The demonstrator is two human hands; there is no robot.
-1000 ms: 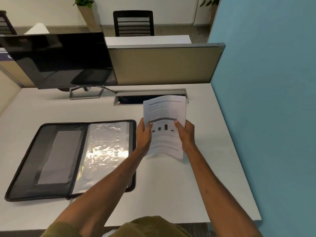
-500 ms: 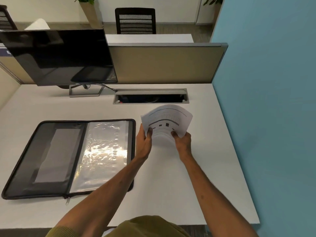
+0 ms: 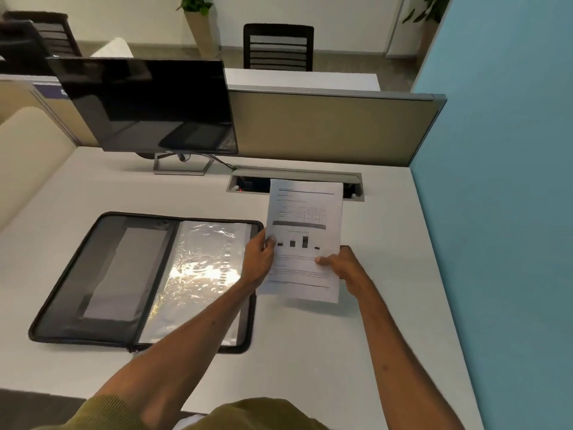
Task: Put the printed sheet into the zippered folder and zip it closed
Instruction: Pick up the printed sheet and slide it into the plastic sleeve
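The printed sheet, white with a table and a small bar chart, is held upright above the desk, just right of the folder. My left hand pinches its left edge and my right hand pinches its right edge, thumbs on the printed face. The black zippered folder lies open and flat on the desk to the left, with a grey pocket on its left half and a shiny clear plastic sleeve on its right half. My left forearm crosses over the folder's near right corner.
A black monitor stands at the back left of the white desk. A cable tray slot lies behind the sheet. A beige divider panel closes the back; a blue wall runs along the right.
The sheet, bent and drooping half a second ago, now stands straight and flat between both hands, lifted a little higher. The folder has not moved.
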